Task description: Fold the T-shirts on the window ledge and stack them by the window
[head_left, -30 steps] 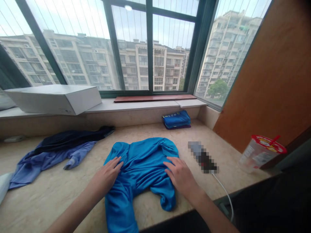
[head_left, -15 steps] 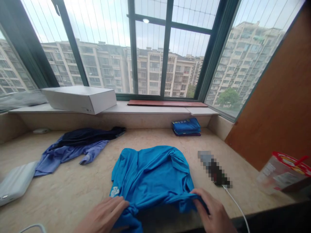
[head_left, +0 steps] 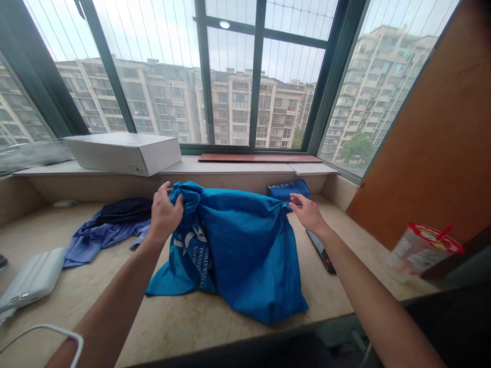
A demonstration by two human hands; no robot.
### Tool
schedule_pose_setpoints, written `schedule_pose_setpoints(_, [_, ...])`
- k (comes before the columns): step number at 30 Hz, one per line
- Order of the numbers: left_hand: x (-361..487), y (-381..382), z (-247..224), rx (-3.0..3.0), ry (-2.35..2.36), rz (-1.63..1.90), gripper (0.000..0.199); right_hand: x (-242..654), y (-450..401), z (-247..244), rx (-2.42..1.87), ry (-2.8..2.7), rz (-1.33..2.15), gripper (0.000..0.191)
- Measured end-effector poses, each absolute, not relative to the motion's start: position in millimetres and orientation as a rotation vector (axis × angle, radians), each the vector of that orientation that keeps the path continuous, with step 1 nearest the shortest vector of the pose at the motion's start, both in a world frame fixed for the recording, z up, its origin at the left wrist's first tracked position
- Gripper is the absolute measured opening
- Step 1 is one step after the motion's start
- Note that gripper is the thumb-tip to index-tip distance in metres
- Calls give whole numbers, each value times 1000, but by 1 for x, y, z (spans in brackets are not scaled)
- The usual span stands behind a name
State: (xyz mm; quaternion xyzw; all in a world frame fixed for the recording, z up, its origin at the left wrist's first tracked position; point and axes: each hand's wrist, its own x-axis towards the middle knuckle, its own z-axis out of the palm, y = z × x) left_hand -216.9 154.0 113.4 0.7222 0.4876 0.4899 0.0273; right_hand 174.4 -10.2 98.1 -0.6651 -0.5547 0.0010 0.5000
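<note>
A bright blue T-shirt (head_left: 245,245) with white lettering hangs between my two hands, its lower part resting on the stone ledge. My left hand (head_left: 168,212) grips a bunched portion at the upper left, thumb toward me. At the upper right, my right hand (head_left: 306,209) pinches a corner of the cloth between thumb and fingers. Folds cover part of the print. Behind the raised shirt, a folded blue packet (head_left: 289,188) is partly hidden.
Purple-blue and black clothes (head_left: 111,225) lie at left, near a white power bank (head_left: 34,278) and a cable (head_left: 49,328). A white box (head_left: 126,153) sits on the sill. At right are a phone (head_left: 321,250) and a clear cup with red lid (head_left: 420,253).
Both hands have moved away from me, lifting the T-shirt from where it lay flat. Its lettering has come into view, and it now hides part of the packet and the clothes.
</note>
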Motion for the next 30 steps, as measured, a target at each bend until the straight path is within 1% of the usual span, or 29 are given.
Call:
schedule_pose_setpoints(2, [-206,158,99,2429,1459,1297,62,192,-24,81,-1673,-1338,-25,40])
schedule_pose_setpoints(5, [-202,144,56,2753,1189,726,62,220,-75,42,-1742,-1284,-135,40])
schedule_pose_setpoints(7, [-201,134,23,2802,1155,408,66,237,-117,14,-1784,-1200,-180,42])
schedule_pose_setpoints(9, [-199,129,-3,2805,1189,248,68,251,-153,-10,-1803,-1110,-178,43])
schedule_pose_setpoints(12, [-198,133,-23,2817,1206,201,69,265,-188,-35,-1770,-1006,-159,43])
schedule_pose_setpoints(16, [-201,144,-24,2831,1163,225,68,271,-198,-48,-1798,-1025,-153,41])
schedule_pose_setpoints(19, [-207,148,-25,2845,1144,257,67,270,-197,-49,-1847,-1075,-166,40])
schedule_pose_setpoints(24, [-211,152,-32,2861,1133,264,69,268,-194,-42,-1844,-1152,-178,41])
schedule_pose_setpoints(30, [-211,155,-34,2868,1159,254,64,269,-193,-39,-1803,-1256,-100,40])
